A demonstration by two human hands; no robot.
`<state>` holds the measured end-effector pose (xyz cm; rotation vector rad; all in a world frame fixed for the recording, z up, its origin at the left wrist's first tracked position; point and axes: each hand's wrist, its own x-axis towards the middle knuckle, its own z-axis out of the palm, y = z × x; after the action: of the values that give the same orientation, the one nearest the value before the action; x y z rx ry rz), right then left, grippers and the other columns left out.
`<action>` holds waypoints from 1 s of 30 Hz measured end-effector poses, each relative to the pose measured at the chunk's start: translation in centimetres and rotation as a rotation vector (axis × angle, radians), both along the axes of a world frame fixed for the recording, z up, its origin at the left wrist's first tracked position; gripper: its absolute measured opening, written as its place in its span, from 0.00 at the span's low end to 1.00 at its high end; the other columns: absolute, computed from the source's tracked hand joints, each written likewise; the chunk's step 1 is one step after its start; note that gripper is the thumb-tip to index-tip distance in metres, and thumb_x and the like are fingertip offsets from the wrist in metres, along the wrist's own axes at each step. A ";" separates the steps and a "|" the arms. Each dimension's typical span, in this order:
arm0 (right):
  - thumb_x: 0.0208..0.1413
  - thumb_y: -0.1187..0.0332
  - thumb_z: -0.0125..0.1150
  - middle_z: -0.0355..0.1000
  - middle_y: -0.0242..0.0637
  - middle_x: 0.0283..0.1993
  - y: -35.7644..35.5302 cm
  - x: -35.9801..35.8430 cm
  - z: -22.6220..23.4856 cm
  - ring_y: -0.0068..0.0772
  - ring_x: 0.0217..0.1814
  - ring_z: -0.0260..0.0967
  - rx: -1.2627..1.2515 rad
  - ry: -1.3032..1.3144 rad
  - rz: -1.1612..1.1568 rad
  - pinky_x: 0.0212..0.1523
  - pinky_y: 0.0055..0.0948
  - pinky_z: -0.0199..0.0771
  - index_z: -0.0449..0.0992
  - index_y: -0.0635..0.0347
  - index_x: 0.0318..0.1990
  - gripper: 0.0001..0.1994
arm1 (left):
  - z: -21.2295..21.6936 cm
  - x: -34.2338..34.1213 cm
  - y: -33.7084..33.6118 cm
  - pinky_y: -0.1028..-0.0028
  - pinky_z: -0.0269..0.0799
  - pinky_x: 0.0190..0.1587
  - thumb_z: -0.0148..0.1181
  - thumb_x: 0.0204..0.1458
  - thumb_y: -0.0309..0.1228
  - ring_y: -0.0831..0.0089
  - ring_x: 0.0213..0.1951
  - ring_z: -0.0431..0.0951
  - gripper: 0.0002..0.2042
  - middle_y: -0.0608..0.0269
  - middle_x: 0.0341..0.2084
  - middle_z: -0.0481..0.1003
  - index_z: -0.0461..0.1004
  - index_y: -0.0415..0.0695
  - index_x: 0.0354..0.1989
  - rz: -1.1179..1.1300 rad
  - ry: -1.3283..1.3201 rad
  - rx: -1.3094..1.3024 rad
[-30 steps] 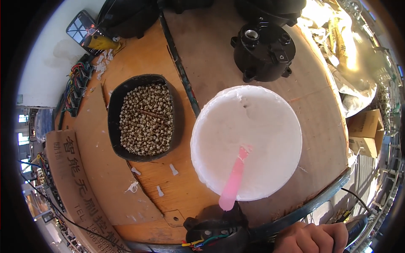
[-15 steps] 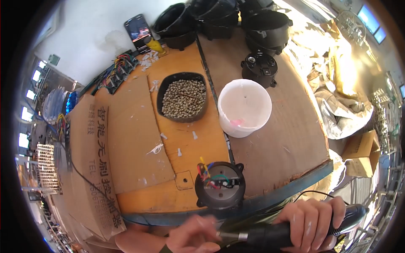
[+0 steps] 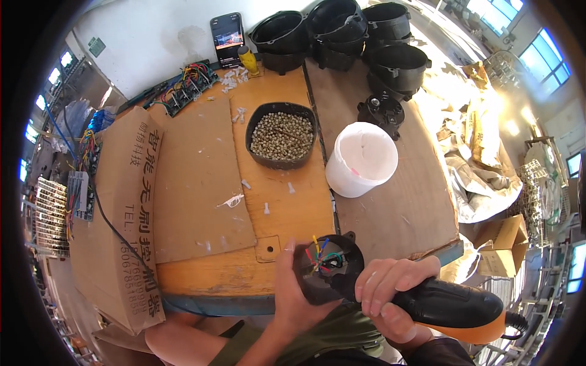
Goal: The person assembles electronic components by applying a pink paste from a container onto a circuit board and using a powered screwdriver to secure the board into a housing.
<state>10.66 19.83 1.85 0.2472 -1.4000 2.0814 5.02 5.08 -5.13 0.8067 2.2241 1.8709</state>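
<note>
Left hand (image 3: 292, 293) grips the round black housing (image 3: 326, 268) at six o'clock; right hand (image 3: 390, 296) is clenched on the black-and-orange power screwdriver (image 3: 452, 303). Black bowl (image 3: 282, 135) holds small screws at twelve; white bucket (image 3: 361, 158) at one; printed cardboard box (image 3: 122, 201) at nine.

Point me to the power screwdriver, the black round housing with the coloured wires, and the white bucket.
power screwdriver (image 3: 448, 302): head view, on its black body behind the right hand.
black round housing (image 3: 326, 262): head view, on its inside by the coloured wires.
white bucket (image 3: 342, 180): head view, on its outer wall, lower left.
</note>
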 end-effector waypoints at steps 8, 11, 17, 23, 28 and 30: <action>0.44 0.86 0.62 0.71 0.35 0.26 -0.1 -0.5 -0.4 0.32 0.24 0.70 0.036 0.029 -0.003 0.31 0.34 0.75 0.63 0.58 0.47 0.23 | 0.1 -0.2 0.2 0.61 0.66 0.59 0.81 0.27 0.24 0.49 0.56 0.68 0.56 0.45 0.55 0.63 0.47 0.31 0.67 -0.031 0.054 0.004; 0.44 0.84 0.64 0.73 0.35 0.27 -0.7 -0.5 0.2 0.29 0.24 0.72 0.022 -0.039 -0.036 0.30 0.29 0.74 0.67 0.59 0.44 0.20 | 0.2 -0.1 0.2 0.60 0.65 0.61 0.81 0.28 0.23 0.50 0.57 0.68 0.55 0.45 0.56 0.62 0.48 0.32 0.67 -0.036 0.074 0.015; 0.42 0.82 0.66 0.74 0.36 0.26 -0.9 -0.7 2.1 0.27 0.25 0.73 0.237 -0.237 -0.053 0.31 0.24 0.73 0.69 0.60 0.38 0.15 | -0.1 0.1 0.5 0.60 0.64 0.62 0.80 0.33 0.25 0.51 0.59 0.68 0.52 0.44 0.59 0.60 0.48 0.33 0.66 -0.093 -0.129 0.116; 0.44 0.83 0.63 0.73 0.37 0.28 -1.6 -2.0 3.1 0.26 0.29 0.72 0.427 -0.321 -0.029 0.36 0.27 0.74 0.64 0.60 0.38 0.16 | -0.7 0.5 0.6 0.64 0.63 0.61 0.64 0.47 0.32 0.63 0.56 0.68 0.38 0.51 0.56 0.64 0.48 0.37 0.63 -0.003 -0.092 0.070; 0.46 0.80 0.63 0.75 0.34 0.29 -2.3 -2.9 3.8 0.21 0.31 0.72 0.532 -0.447 -0.078 0.39 0.25 0.74 0.66 0.60 0.38 0.14 | -2.2 -0.5 0.4 0.68 0.64 0.58 0.59 0.52 0.34 0.69 0.55 0.67 0.29 0.57 0.53 0.65 0.52 0.40 0.59 -0.057 -0.397 0.156; 0.46 0.81 0.63 0.73 0.34 0.30 -2.4 -3.1 3.6 0.20 0.32 0.70 0.357 -0.433 0.012 0.39 0.23 0.73 0.67 0.61 0.39 0.14 | -2.4 -0.4 0.2 0.64 0.62 0.61 0.72 0.41 0.28 0.63 0.58 0.66 0.47 0.50 0.57 0.60 0.42 0.37 0.64 -0.126 -0.344 0.122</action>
<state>7.60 17.45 5.49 -0.0607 -2.0329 1.9556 4.59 5.33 -7.49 0.5721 1.8276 1.9299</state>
